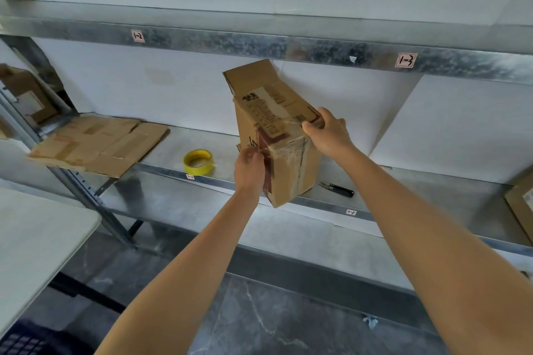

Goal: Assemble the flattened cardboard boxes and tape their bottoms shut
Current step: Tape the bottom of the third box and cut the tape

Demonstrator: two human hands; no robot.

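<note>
**Both hands on one box, held over the shelf lip**

Your left hand (249, 170) is curled onto the lower left edge of the cardboard box (288, 158), with the fingertips pinching at the dark red print there. Your right hand (326, 131) clamps the upper right corner, fingers wrapped over the taped edge. The box sits between your two hands. It is opened out into shape and tilted, with its far end leaning up and to the left. Clear tape glints along the face nearest you. One loose flap (251, 75) stands up at the far end, close under the upper shelf beam (230, 39).

The box's lowest corner hangs out past the front edge of the metal shelf (403, 181). Whether its underside touches the shelf cannot be told.

On the shelf:
- A yellow tape roll (198, 162) lies flat to the left of the box, near it but apart.
- Black-handled snips (337, 189) lie just right of the box's base.
- A stack of flattened cardboard (98, 144) lies well to the left, overhanging the shelf edge.
- Another carton (522, 204) sits at the far right.

A white tabletop (34, 239) is at lower left, off the shelf.
</note>
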